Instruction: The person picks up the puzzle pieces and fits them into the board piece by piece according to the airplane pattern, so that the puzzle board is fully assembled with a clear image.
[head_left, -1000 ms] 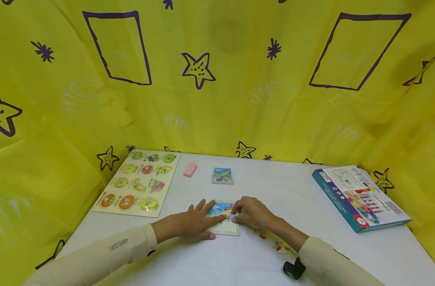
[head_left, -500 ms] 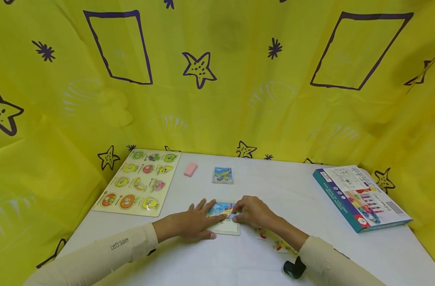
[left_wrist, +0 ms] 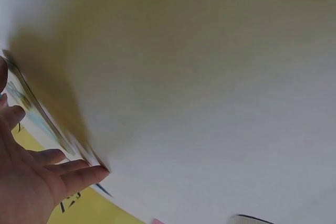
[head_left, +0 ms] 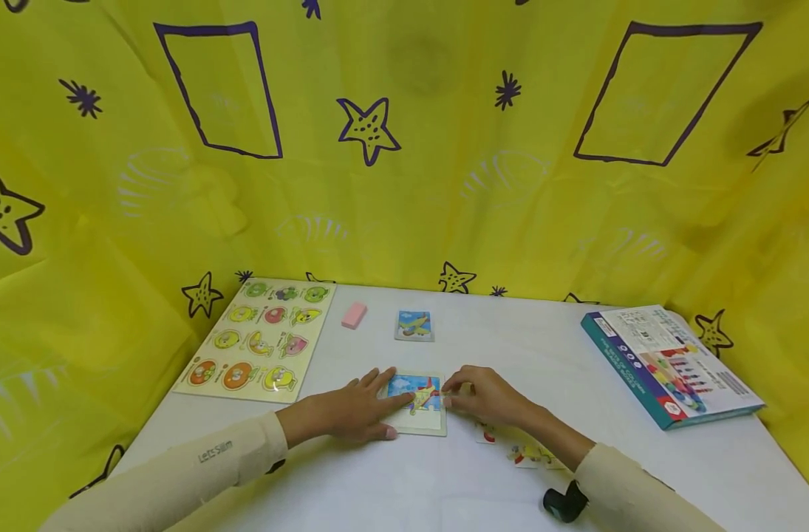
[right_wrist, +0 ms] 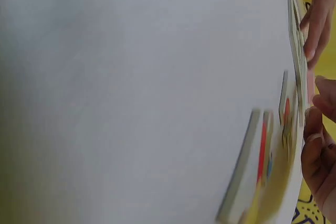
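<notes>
A small puzzle board (head_left: 422, 423) lies on the white table, picture pieces showing an airplane (head_left: 422, 397) in its upper part and its lower strip bare. My left hand (head_left: 354, 411) is spread over the board's left side, index fingertip touching the picture; the left wrist view shows this hand (left_wrist: 31, 182) palm-side. At the board's right edge is my right hand (head_left: 487, 399), its fingers bent and nothing visible between them. Loose pieces (head_left: 525, 455) lie below the right forearm, and appear blurred in the right wrist view as pieces (right_wrist: 260, 156) near that hand (right_wrist: 321, 166).
A fruit puzzle board (head_left: 254, 343) lies at the left, with a pink block (head_left: 354, 315) beside it. Behind the small board is an airplane picture card (head_left: 414, 326). A flat box (head_left: 673, 369) lies at the right; a black object (head_left: 565, 502) sits by the right sleeve.
My right hand has moved slightly right, off the picture to the board's edge, uncovering more of the airplane. My left hand has shifted slightly left, its index finger still on the picture.
</notes>
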Demonstrator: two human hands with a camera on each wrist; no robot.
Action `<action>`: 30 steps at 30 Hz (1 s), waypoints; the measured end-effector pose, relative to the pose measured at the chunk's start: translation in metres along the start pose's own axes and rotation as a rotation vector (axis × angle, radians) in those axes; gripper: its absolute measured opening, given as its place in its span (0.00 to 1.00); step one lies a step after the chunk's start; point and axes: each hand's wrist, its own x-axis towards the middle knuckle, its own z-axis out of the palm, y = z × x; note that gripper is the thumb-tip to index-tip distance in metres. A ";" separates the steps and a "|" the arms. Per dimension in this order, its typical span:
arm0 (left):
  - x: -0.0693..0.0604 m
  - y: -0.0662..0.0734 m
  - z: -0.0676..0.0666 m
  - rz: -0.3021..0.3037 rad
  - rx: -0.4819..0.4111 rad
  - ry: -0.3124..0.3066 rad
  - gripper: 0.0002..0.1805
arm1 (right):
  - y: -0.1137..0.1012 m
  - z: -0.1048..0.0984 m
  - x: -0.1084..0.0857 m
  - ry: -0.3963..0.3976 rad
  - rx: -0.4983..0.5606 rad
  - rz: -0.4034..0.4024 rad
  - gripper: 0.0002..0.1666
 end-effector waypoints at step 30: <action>-0.013 -0.008 0.003 -0.070 -0.065 0.010 0.38 | 0.003 -0.020 -0.061 -0.078 -0.084 0.143 0.17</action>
